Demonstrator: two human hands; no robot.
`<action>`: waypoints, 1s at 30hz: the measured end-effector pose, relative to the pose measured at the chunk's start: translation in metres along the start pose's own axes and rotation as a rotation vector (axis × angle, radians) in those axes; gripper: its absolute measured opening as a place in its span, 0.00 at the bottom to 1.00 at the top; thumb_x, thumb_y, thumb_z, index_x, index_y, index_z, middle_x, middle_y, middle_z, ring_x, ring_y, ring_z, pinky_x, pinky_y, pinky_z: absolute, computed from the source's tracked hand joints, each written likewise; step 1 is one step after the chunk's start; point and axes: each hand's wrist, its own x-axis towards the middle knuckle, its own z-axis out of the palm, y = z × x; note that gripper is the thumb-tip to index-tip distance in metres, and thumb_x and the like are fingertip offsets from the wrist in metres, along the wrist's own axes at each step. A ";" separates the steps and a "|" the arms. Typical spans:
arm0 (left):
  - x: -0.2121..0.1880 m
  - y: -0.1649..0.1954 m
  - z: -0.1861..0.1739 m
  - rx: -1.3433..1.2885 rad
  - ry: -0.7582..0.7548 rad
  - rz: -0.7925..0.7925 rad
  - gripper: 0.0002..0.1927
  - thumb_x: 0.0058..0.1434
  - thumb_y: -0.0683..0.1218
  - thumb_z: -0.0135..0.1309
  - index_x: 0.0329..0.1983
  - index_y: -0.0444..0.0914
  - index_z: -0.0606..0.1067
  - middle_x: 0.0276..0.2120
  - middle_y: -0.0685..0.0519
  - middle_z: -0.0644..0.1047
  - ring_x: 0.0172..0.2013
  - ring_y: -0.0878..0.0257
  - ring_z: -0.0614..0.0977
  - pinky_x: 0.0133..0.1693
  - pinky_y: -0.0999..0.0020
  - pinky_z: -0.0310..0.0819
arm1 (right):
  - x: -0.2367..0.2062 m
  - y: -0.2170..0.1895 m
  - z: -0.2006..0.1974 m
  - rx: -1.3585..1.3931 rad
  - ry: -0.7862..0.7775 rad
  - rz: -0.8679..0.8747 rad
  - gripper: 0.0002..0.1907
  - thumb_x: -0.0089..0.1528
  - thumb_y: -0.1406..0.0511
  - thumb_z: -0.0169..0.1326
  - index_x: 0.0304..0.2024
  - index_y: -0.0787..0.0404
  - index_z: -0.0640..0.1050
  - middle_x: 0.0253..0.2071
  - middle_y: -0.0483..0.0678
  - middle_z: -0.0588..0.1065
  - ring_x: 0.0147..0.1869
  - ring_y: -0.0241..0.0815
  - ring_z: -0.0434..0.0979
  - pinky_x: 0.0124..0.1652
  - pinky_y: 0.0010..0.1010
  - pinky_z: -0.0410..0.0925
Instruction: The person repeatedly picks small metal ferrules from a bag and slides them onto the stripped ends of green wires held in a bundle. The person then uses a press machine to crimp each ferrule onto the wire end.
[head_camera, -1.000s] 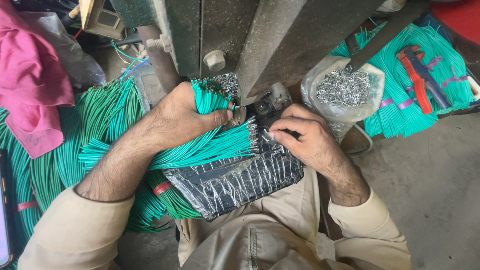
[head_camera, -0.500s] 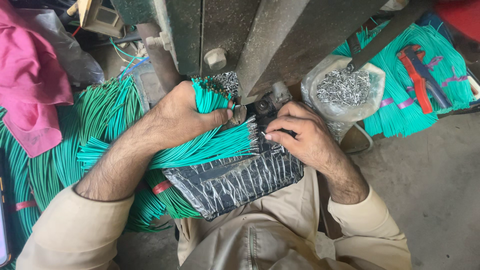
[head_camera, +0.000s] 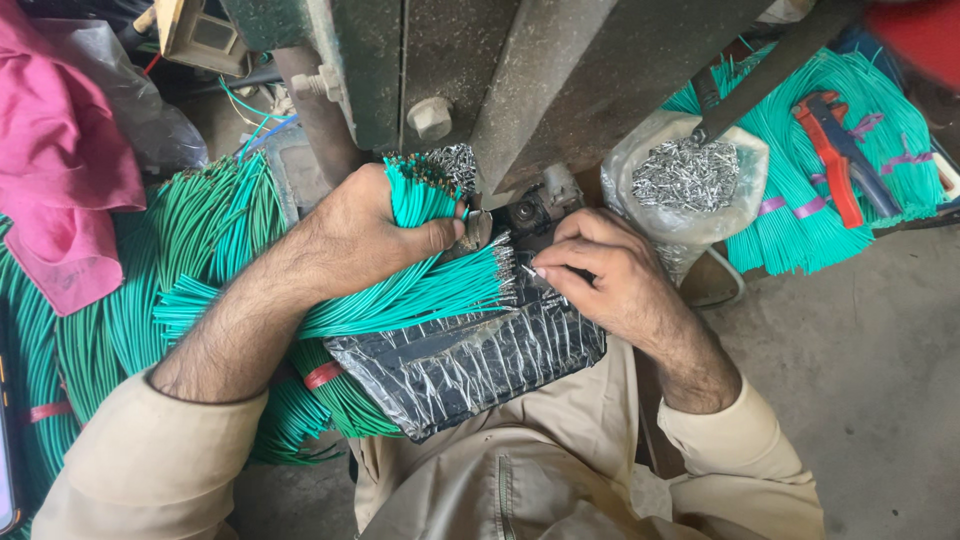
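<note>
The left hand (head_camera: 375, 225) is clenched around a thick bundle of green wires (head_camera: 425, 190), whose stripped ends stick up past the thumb toward the machine above. Farthest left, a pink cloth (head_camera: 60, 170) hangs over heaps of more green wires (head_camera: 130, 300), some tied with red bands. Below the left hand a second sheaf of green wires (head_camera: 420, 295) lies across a black block wrapped in clear tape (head_camera: 470, 360) that rests on the person's lap, its tips pointing right. At the centre, the grey-green metal frame of a machine (head_camera: 520, 80) rises, with a small dark fitting at its foot, just between the two hands. The right hand (head_camera: 605, 275) pinches a single small metal piece (head_camera: 527, 269) between thumb and forefinger, just beside the tips of the lying wires. Further right, a clear plastic bag of small metal terminals (head_camera: 688, 178) stands open, and beyond it another pile of teal wires (head_camera: 800, 200) carries a red-handled tool (head_camera: 835, 150).
</note>
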 end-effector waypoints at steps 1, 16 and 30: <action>0.000 0.000 0.000 0.002 0.000 -0.012 0.08 0.60 0.45 0.61 0.40 0.38 0.81 0.27 0.54 0.82 0.29 0.67 0.81 0.36 0.66 0.78 | 0.000 0.000 0.001 -0.015 0.010 -0.011 0.08 0.57 0.69 0.64 0.39 0.61 0.82 0.40 0.50 0.75 0.47 0.47 0.78 0.48 0.36 0.70; 0.000 0.004 0.000 -0.033 0.006 -0.031 0.08 0.59 0.45 0.62 0.40 0.38 0.81 0.27 0.55 0.82 0.30 0.68 0.80 0.37 0.68 0.78 | -0.010 0.036 0.028 0.774 0.242 0.157 0.05 0.71 0.74 0.50 0.48 0.69 0.75 0.44 0.51 0.79 0.47 0.38 0.81 0.50 0.30 0.76; -0.001 0.000 -0.002 -0.036 0.043 -0.002 0.08 0.60 0.44 0.60 0.41 0.37 0.81 0.27 0.56 0.81 0.31 0.70 0.80 0.37 0.68 0.77 | 0.035 0.005 0.045 0.558 0.271 0.120 0.04 0.70 0.71 0.56 0.42 0.68 0.79 0.39 0.48 0.81 0.44 0.34 0.80 0.46 0.25 0.73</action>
